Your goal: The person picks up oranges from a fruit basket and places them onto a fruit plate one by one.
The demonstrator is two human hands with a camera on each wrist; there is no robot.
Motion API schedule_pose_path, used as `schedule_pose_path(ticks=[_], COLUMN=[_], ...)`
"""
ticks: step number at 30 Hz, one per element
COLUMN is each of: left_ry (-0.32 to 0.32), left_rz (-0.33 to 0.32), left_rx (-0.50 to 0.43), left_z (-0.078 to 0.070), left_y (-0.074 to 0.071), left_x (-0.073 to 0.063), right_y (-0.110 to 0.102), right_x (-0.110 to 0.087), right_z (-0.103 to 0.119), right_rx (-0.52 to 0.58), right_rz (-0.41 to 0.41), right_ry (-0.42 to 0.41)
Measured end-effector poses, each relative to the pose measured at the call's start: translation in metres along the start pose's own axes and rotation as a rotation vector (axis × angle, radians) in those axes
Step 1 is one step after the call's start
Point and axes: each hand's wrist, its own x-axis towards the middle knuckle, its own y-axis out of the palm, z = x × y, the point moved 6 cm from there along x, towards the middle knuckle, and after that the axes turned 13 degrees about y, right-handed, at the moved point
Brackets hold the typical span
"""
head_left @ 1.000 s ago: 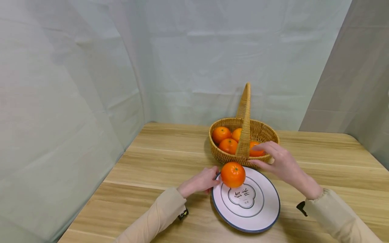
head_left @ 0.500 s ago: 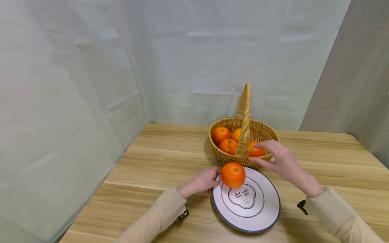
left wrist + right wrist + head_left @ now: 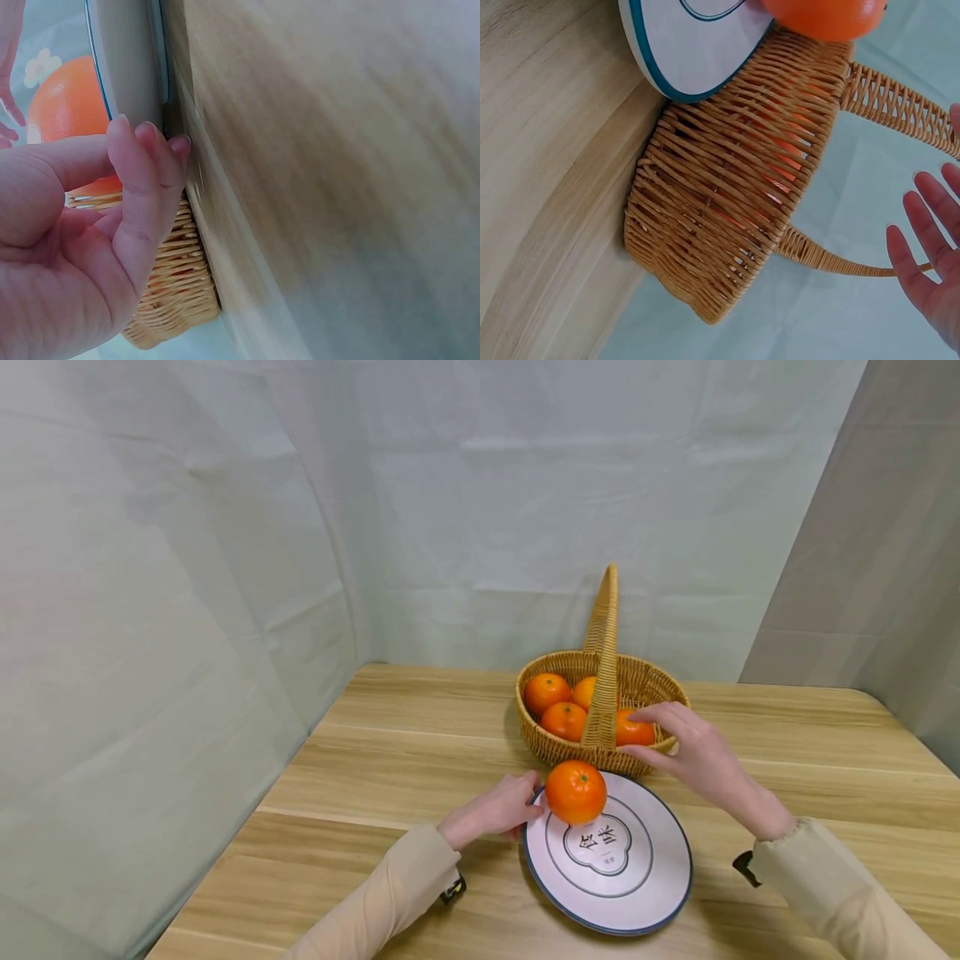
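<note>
A white plate [image 3: 645, 877] with a blue rim and dark lettering lies on the table, and a second blue edge shows beneath it in the left wrist view. On its far left part sits an orange [image 3: 575, 792]. My left hand [image 3: 498, 807] grips the plate's left rim, its fingertips [image 3: 154, 139] bent at the edge. Thumb and fingers spread, my right hand [image 3: 697, 760] hovers over the front right rim of a wicker basket [image 3: 555, 750]. Just past those fingers is an orange [image 3: 633, 728] in the basket. The right wrist view shows the right hand [image 3: 930, 251] holding nothing.
The basket's tall arched handle [image 3: 609, 652] rises over its middle. Several oranges [image 3: 547, 693] lie in its left half. The basket stands right behind the plate on a wooden table [image 3: 420, 735]. Pale cloth [image 3: 465, 527] hangs behind and at the left.
My right hand has risen slightly, and more of the orange near its fingers shows. The left hand, the plate and the orange on it have stayed in place.
</note>
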Motion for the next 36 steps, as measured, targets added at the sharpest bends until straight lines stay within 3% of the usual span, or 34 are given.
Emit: schedule_pose_path(ticks=[23, 36], left_ry=[-0.005, -0.025], left_rz=[0.007, 0.010], left_rx=[0.002, 0.003], left_z=[0.001, 0.003], left_y=[-0.001, 0.000], left_x=[-0.003, -0.003], right_y=[0.009, 0.018], right_x=[0.004, 0.004], right_z=[-0.016, -0.038], right_rx=[-0.032, 0.001], right_rz=[0.003, 0.101], right_ry=[0.097, 0.308])
